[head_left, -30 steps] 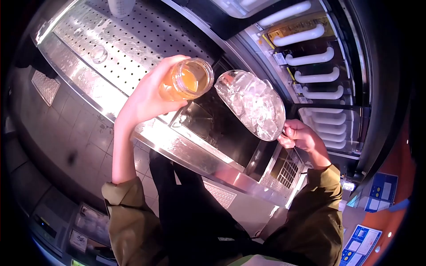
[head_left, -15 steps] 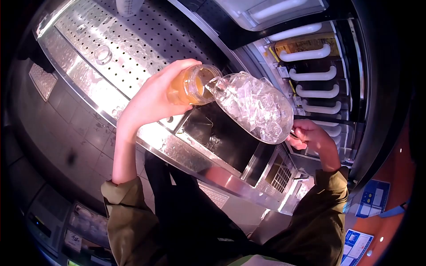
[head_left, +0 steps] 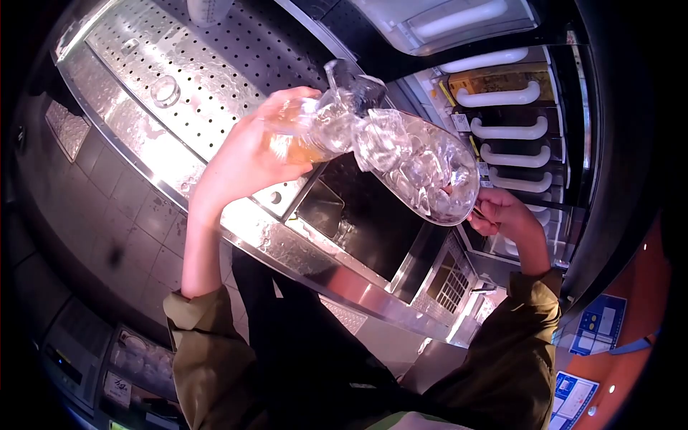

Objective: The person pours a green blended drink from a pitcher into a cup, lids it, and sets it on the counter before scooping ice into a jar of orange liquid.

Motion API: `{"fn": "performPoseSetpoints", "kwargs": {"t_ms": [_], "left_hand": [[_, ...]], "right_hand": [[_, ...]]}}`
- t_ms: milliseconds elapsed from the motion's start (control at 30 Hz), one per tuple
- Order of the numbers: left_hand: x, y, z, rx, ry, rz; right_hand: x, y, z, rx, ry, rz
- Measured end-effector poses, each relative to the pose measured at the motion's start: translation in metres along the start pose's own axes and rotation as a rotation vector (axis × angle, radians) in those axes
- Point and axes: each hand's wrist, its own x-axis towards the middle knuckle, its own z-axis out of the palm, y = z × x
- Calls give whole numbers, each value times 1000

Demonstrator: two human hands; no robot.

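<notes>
My left hand [head_left: 244, 154] is closed around a clear jar [head_left: 295, 136] with orange liquid in it, tilted toward the scoop. In my right hand [head_left: 502, 213] is the handle of an ice scoop [head_left: 469, 204], its front end at the jar's mouth. Ice cubes [head_left: 416, 158] fill the scoop and spill over its front; several are at the jar's opening and hide its rim. Below the scoop lies a dark open bin [head_left: 373, 229] in the steel counter.
A perforated steel drain board [head_left: 215, 79] spans the upper left, bearing a small clear round lid [head_left: 165, 92] and a translucent measuring cup [head_left: 209, 10]. White-handled containers [head_left: 509, 129] line the right side. Blue printed cards [head_left: 600, 324] are at lower right.
My right hand has tipped the scoop toward the jar. Ice has slid forward out of the scoop onto the jar's mouth, leaving less at the handle end. My left hand has barely moved.
</notes>
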Motion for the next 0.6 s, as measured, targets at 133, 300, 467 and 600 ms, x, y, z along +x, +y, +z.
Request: {"fn": "performPoseSetpoints", "kwargs": {"t_ms": [133,300,467,600], "left_hand": [[2,-9,-3,-39,-23,-43],[8,-1,-11,0,-34,-89],[9,-3,-15,-73,-45,-54],[10,-7,-13,0,-29,65]], "right_hand": [[2,-1,-3,-27,-2,-22],[6,-8,-1,-43,5,11],[13,-3,-1,-11,-40,-32],[23,1,6,36,-75,-56]]}}
